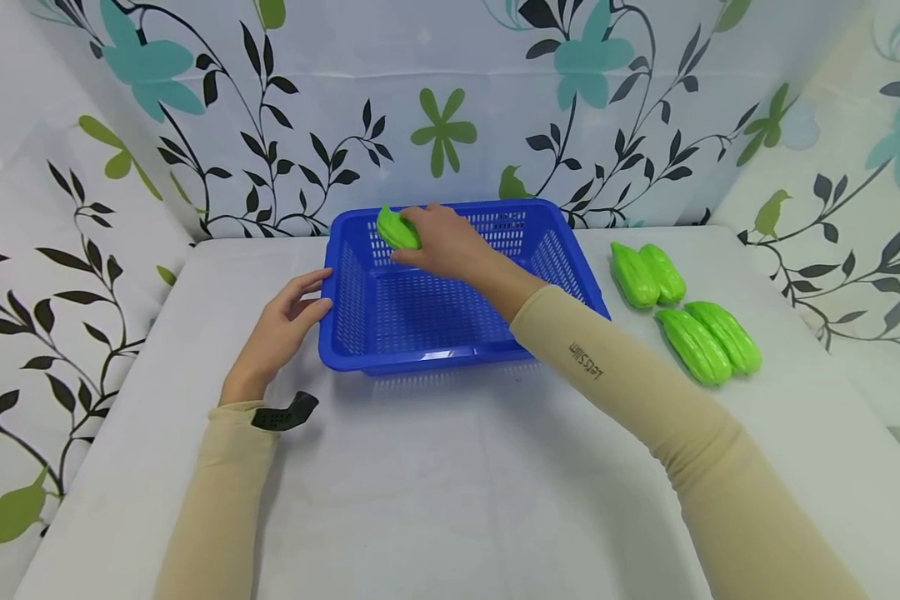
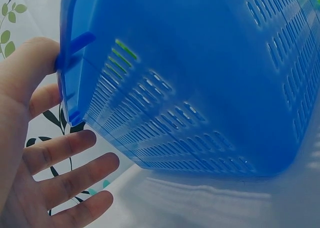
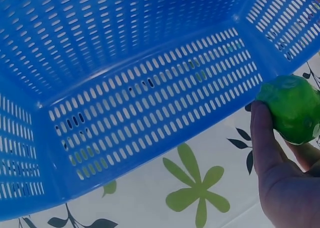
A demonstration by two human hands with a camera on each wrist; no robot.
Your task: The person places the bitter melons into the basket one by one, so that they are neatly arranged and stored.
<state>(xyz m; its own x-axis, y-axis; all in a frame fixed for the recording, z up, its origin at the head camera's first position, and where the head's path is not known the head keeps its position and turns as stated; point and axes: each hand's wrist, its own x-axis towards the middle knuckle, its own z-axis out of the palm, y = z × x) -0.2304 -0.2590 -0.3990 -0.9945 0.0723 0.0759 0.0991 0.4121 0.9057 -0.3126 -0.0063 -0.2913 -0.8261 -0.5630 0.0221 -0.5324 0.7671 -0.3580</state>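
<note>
While my right hand (image 1: 446, 242) grips item one — a green ridged piece (image 1: 397, 230) — I list it as held over the back left corner of item two, a blue basket (image 1: 423, 358). Fingers and thumb are curled about the piece; whether it touches the plastic, I cannot tell from here.

Basket: rectangular, slotted walls, upright on a white tabletop (image 1: 420, 492).

My left hand (image 1: 276, 329): at the basket's left side, tips of thumb and forefinger touching the rim, the other three fingers loosely extended and spread, below rim level in my left wrist view.

Item three: a rear pair of green pieces (image 1: 633, 277), side by side on the tabletop, right of the basket.

Item four: a front pair of green pieces (image 1: 693, 347), likewise side by side, just beside item three and nearer me.

Also listed: two beige sleeves (image 1: 693, 446), the right one lettered; a black fitting (image 1: 281, 416) at the left wrist; a patterned backdrop (image 1: 442, 133), leaves and flowers, behind the tabletop.
</note>
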